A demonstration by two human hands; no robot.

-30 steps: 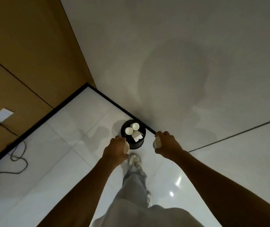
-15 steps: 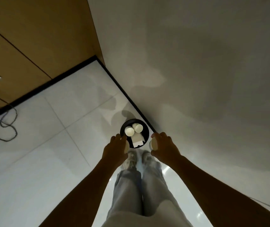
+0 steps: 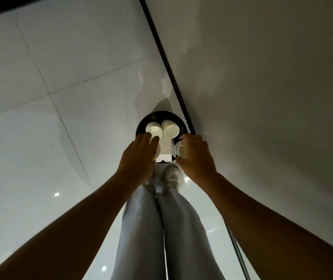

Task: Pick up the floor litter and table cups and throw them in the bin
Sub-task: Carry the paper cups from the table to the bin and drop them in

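Fingers [image 3: 189,141] of both hands are curled round one cup each above the bin [image 3: 141,126], where two cups [image 3: 170,128] are already deposited; release is judged pending.

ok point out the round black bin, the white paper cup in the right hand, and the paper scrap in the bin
round black bin [image 3: 141,123]: head view, left rim
white paper cup in the right hand [image 3: 179,148]: head view, open mouth
white paper scrap in the bin [image 3: 166,151]: head view, flat middle

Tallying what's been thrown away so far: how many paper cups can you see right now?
4. Two paper cups lie side by side in the black bin: one left, one right. The left hand holds a third; the right hand a fourth. More may be hidden beneath.
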